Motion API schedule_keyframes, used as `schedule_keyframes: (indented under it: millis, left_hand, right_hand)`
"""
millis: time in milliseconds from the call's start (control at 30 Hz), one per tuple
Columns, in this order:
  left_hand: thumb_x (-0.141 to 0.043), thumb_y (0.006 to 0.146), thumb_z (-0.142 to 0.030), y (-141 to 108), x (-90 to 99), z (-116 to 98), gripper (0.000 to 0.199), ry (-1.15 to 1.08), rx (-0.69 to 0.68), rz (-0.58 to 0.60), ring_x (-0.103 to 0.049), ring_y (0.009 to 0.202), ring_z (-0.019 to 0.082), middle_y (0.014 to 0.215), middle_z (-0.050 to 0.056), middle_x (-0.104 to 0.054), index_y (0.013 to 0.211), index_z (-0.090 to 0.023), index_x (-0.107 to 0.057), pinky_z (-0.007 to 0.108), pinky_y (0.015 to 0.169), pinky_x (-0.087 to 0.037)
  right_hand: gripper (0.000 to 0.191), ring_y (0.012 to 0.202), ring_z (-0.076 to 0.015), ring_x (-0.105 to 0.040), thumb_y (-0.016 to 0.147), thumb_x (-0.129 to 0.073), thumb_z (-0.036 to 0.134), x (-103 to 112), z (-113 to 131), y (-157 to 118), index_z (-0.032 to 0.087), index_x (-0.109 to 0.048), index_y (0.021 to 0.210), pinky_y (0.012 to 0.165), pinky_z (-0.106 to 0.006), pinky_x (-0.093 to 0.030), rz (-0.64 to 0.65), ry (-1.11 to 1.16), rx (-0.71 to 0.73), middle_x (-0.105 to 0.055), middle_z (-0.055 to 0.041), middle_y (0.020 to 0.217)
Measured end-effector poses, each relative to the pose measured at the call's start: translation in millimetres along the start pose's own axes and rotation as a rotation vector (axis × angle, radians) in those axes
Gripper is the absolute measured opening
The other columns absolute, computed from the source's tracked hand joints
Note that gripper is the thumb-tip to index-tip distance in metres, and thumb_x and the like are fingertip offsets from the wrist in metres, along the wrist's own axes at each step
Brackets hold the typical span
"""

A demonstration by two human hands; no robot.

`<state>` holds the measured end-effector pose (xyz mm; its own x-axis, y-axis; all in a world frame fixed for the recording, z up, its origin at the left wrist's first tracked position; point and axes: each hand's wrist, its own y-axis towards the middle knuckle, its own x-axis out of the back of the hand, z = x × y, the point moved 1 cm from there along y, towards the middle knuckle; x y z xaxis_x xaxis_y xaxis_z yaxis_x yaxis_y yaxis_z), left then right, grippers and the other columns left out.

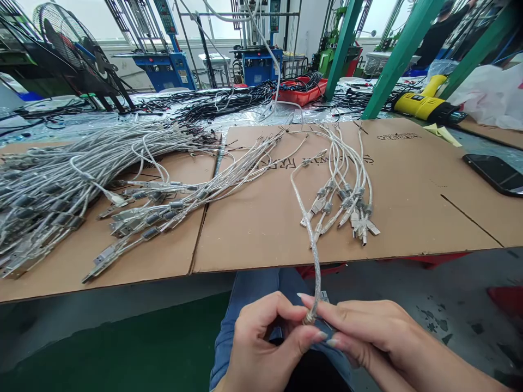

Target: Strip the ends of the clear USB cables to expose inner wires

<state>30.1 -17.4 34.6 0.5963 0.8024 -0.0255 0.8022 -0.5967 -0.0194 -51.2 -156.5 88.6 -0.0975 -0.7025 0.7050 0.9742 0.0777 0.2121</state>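
Silver, clear-jacketed braided cable (316, 272), lower centre of frame: long axis near-vertical, extending upward from the left hand (261, 340), whose nearly closed fingertips pinch its lower end. Right hand (376, 329) adjoins rightward; closure indeterminable.

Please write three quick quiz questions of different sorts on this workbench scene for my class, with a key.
1. Multiple choice: What lies on the right side of the cardboard?
A) a pair of scissors
B) a black phone
C) a drinking cup

2. True or false: The red tray at the back holds black cables.

3. Fill in the blank: The left hand and right hand meet at the lower end of a silvery ____.

Key: 1. B; 2. true; 3. cable
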Motion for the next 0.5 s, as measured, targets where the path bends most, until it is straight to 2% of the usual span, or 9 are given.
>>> schedule_keyframes:
  millis: [67, 133, 200, 267, 367, 500]
  left_hand:
    - [-0.071, 0.065, -0.030, 0.1, 0.4, -1.4, 0.023, 0.015, -0.033, -0.002, -0.043, 0.046, 0.006, 0.050, -0.003, -0.050, 0.057, -0.014, -0.056, 0.017, 0.047, -0.038]
    - [-0.072, 0.064, -0.030, 0.4, 0.8, -3.4, 0.023, 0.011, -0.015, -0.009, -0.043, 0.047, 0.006, 0.050, -0.003, -0.050, 0.057, -0.014, -0.057, 0.017, 0.047, -0.038]
    - [-0.073, 0.062, -0.031, 0.8, 0.9, -5.3, 0.024, -0.030, 0.054, -0.004, -0.044, 0.047, 0.006, 0.051, -0.003, -0.051, 0.057, -0.014, -0.057, 0.016, 0.047, -0.038]
    - [-0.073, 0.062, -0.032, 1.1, 0.7, -6.2, 0.025, -0.095, 0.143, 0.025, -0.044, 0.047, 0.006, 0.052, -0.003, -0.050, 0.057, -0.014, -0.057, 0.016, 0.046, -0.038]
    - [-0.072, 0.063, -0.035, 1.1, 0.4, -4.5, 0.027, -0.182, 0.229, 0.077, -0.042, 0.045, 0.005, 0.052, -0.003, -0.049, 0.060, -0.014, -0.056, 0.016, 0.044, -0.036]
    - [-0.072, 0.064, -0.034, 0.2, 0.7, -0.7, 0.026, -0.193, 0.183, 0.066, -0.042, 0.045, 0.004, 0.052, -0.004, -0.050, 0.060, -0.014, -0.057, 0.015, 0.044, -0.036]
  right_hand:
    - [0.034, 0.046, -0.0164, -0.063, 0.090, -0.038, 0.012, -3.5, -1.1, -1.5, 0.016, -0.071, 0.086, 0.047, -0.022, -0.051, -0.001, 0.064, -0.046, -0.068, -0.0034, 0.058]
    - [0.032, 0.043, -0.0145, -0.061, 0.092, -0.039, 0.018, -5.3, -3.8, -2.3, 0.018, -0.070, 0.098, 0.045, -0.020, -0.051, 0.019, 0.114, -0.110, -0.065, -0.0003, 0.053]
    - [0.032, 0.044, -0.0138, -0.060, 0.094, -0.039, 0.023, -5.0, -6.6, -1.7, 0.020, -0.066, 0.111, 0.045, -0.018, -0.050, 0.044, 0.129, -0.166, -0.063, 0.0017, 0.051]
    - [0.033, 0.046, -0.0138, -0.061, 0.094, -0.039, 0.023, -2.7, -7.9, 0.3, 0.020, -0.063, 0.116, 0.047, -0.018, -0.051, 0.066, 0.120, -0.171, -0.063, 0.0019, 0.052]
    - [0.030, 0.048, -0.0143, -0.061, 0.092, -0.039, 0.018, 2.1, -6.1, 3.6, 0.018, -0.066, 0.107, 0.051, -0.019, -0.051, 0.099, 0.085, -0.086, -0.064, 0.0004, 0.056]
    - [0.028, 0.051, -0.0164, -0.064, 0.091, -0.039, 0.016, 6.9, -2.2, 4.6, 0.018, -0.066, 0.088, 0.051, -0.020, -0.050, 0.105, -0.016, -0.001, -0.069, -0.0032, 0.062]
